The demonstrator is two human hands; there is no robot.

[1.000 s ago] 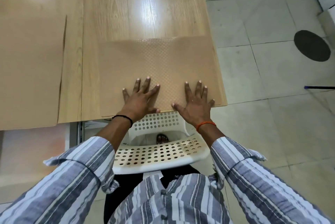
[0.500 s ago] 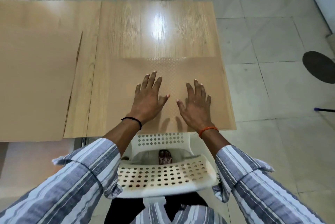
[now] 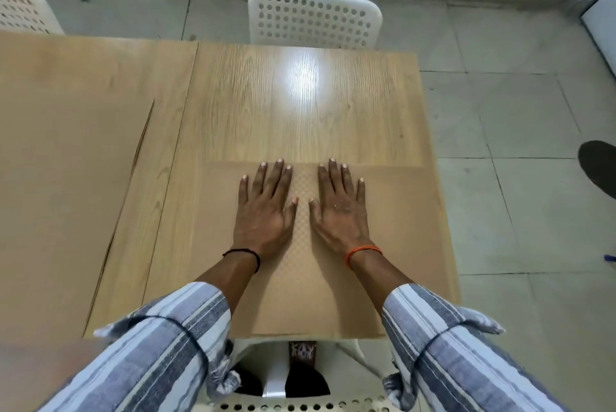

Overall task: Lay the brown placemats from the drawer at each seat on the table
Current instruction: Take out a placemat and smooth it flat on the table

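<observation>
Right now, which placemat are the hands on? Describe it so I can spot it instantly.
On the wooden table, find the nearer right corner, opposite the white perforated chair. The brown placemat there lies under the left hand and right hand, both pressed flat; the other placemat lies untouched to the left.

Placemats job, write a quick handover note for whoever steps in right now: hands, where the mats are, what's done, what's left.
Left hand and right hand: both flat, palms down, gripping nothing, on the near placemat.
That mat lies at the near seat of the table.
Second placemat lies on the left section.
Left: far side in front of the white chair has no mat; the drawer is out of view.
</observation>
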